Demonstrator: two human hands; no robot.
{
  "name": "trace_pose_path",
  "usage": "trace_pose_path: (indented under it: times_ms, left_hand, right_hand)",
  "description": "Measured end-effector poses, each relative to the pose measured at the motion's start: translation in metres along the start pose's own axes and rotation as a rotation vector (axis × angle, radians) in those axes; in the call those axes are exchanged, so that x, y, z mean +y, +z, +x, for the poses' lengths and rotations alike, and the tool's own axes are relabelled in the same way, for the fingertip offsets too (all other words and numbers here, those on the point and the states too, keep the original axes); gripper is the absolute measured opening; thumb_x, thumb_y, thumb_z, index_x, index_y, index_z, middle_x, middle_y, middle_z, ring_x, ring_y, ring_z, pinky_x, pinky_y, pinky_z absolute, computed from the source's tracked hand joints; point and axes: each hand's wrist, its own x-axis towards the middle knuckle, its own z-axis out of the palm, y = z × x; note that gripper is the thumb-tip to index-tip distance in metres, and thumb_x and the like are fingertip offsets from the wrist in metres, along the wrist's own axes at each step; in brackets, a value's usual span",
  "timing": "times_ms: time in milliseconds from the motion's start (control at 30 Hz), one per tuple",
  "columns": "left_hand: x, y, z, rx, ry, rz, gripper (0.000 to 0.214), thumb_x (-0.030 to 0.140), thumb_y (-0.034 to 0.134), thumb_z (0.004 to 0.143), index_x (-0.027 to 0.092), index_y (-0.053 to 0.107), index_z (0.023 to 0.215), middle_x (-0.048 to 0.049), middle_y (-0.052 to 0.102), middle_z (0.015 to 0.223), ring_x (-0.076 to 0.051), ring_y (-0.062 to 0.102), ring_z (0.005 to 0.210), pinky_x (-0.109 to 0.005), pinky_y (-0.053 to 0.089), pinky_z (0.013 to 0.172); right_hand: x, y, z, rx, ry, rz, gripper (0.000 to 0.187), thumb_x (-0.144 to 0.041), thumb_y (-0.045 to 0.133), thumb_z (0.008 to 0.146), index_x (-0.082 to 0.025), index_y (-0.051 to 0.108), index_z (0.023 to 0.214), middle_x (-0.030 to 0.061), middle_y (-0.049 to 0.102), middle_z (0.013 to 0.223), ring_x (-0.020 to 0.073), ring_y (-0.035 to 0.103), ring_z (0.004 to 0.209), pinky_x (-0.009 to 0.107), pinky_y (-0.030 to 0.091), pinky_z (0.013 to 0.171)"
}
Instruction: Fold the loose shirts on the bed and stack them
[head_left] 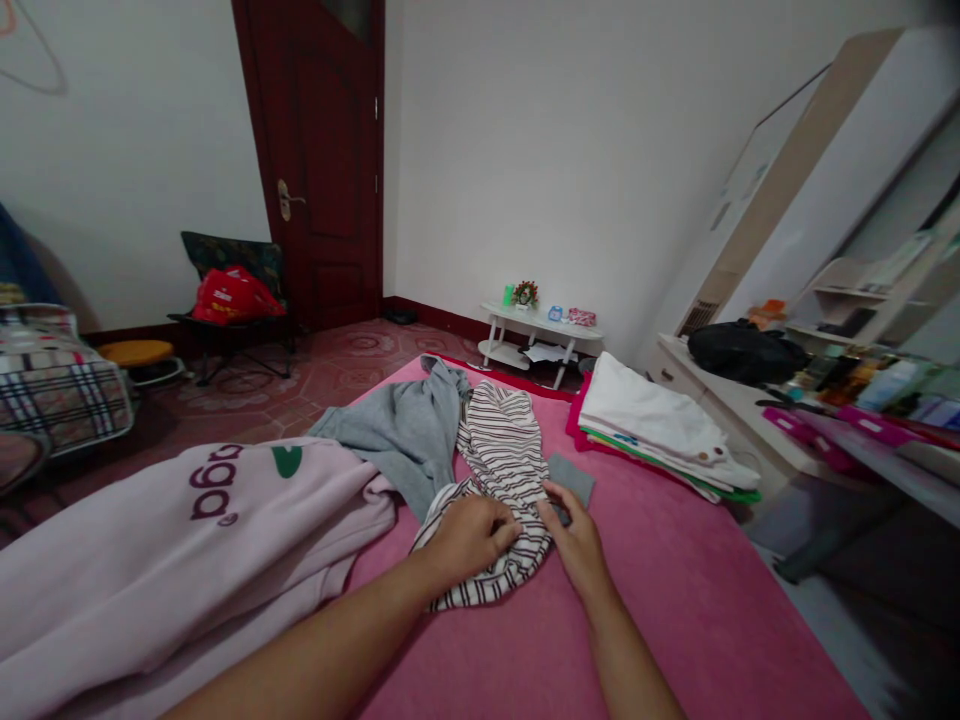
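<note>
A white garment with dark stripes (510,440) lies rumpled on a pink bed cover (645,580). Resting on its near part, my left hand (472,535) has its fingers curled into the striped cloth. At the garment's right edge my right hand (576,535) pinches the fabric between thumb and fingers; the fingertips are partly hidden. A grey garment (412,425) lies crumpled behind and left of the striped one, and a bit of grey cloth (571,478) shows beyond my right hand. Farther left is a pale pink sweatshirt (277,540) with dark lettering.
A stack of folded clothes (652,415), white on top, sits at the bed's far right. Beside it runs a cabinet with a black bag (746,350). Beyond the bed stands a small white table (540,325). A folding chair holds a red bag (234,295) near the door.
</note>
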Motion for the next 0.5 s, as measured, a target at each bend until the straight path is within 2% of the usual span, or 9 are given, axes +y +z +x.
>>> trace_pose_path:
  times_ms: [67,133,233,300,367,400,433,500]
  left_hand:
    - [0.002,0.000,0.000,0.020,0.011,0.010,0.032,0.038,0.049,0.088,0.019,0.061,0.065,0.0011,0.060,0.061,-0.012,0.047,0.055,-0.025,0.025,0.054]
    - [0.002,0.000,0.000,0.028,0.016,0.003,0.033,0.039,0.049,0.088,0.019,0.061,0.064,-0.0001,0.061,0.061,-0.013,0.048,0.055,-0.025,0.025,0.054]
    - [-0.001,0.001,0.000,0.019,0.017,-0.036,0.029,0.035,0.051,0.086,0.019,0.063,0.066,-0.0008,0.063,0.063,-0.014,0.051,0.057,-0.025,0.028,0.056]
    - [-0.004,0.003,0.001,0.011,0.003,-0.066,0.025,0.033,0.052,0.085,0.019,0.065,0.068,-0.0006,0.065,0.065,-0.014,0.053,0.059,-0.024,0.030,0.056]
    - [-0.006,0.005,0.002,0.019,-0.015,-0.099,0.027,0.034,0.050,0.086,0.019,0.066,0.069,-0.0003,0.065,0.065,-0.014,0.053,0.059,-0.024,0.030,0.056]
    - [-0.006,0.005,0.002,0.025,-0.019,-0.123,0.030,0.035,0.049,0.087,0.018,0.066,0.070,-0.0003,0.064,0.064,-0.014,0.053,0.058,-0.024,0.031,0.056]
    - [-0.006,0.006,0.002,0.032,-0.019,-0.156,0.032,0.037,0.048,0.088,0.018,0.067,0.070,-0.0002,0.064,0.064,-0.014,0.053,0.058,-0.024,0.032,0.055]
    - [-0.004,0.004,0.003,0.055,-0.004,-0.248,0.031,0.035,0.048,0.088,0.017,0.067,0.072,0.0001,0.065,0.066,-0.013,0.054,0.059,-0.023,0.035,0.057]
  right_hand:
    - [-0.008,0.003,-0.003,-0.061,-0.100,-0.167,0.041,-0.044,0.056,0.083,-0.021,0.060,0.116,0.0078,0.062,0.120,0.0228,0.054,0.114,0.037,0.040,0.101]
    - [-0.015,0.004,-0.006,-0.098,-0.130,-0.265,0.045,-0.043,0.053,0.085,-0.022,0.055,0.125,0.0072,0.058,0.125,0.0224,0.052,0.118,0.036,0.039,0.102]
    - [-0.029,0.000,-0.010,-0.205,-0.132,-0.312,0.056,-0.043,0.050,0.087,-0.027,0.041,0.139,0.0050,0.052,0.132,0.0211,0.049,0.122,0.033,0.039,0.101]
    - [-0.039,-0.003,-0.012,-0.300,-0.144,-0.322,0.060,-0.042,0.056,0.083,-0.030,0.040,0.140,0.0036,0.052,0.129,0.0206,0.051,0.119,0.031,0.041,0.097]
    - [-0.049,-0.004,-0.015,-0.378,-0.154,-0.349,0.052,-0.039,0.064,0.077,-0.030,0.054,0.127,0.0024,0.056,0.118,0.0201,0.055,0.109,0.028,0.044,0.090]
    - [-0.053,-0.003,-0.016,-0.399,-0.153,-0.376,0.041,-0.036,0.066,0.074,-0.028,0.062,0.115,0.0017,0.057,0.110,0.0193,0.057,0.102,0.027,0.045,0.085]
    - [-0.055,-0.001,-0.017,-0.405,-0.150,-0.413,0.028,-0.033,0.067,0.073,-0.026,0.065,0.101,0.0009,0.058,0.101,0.0182,0.058,0.094,0.026,0.045,0.080]
    - [-0.059,0.005,-0.019,-0.374,-0.144,-0.494,0.008,-0.026,0.064,0.073,-0.023,0.063,0.080,-0.0008,0.056,0.088,0.0156,0.057,0.081,0.024,0.042,0.069]
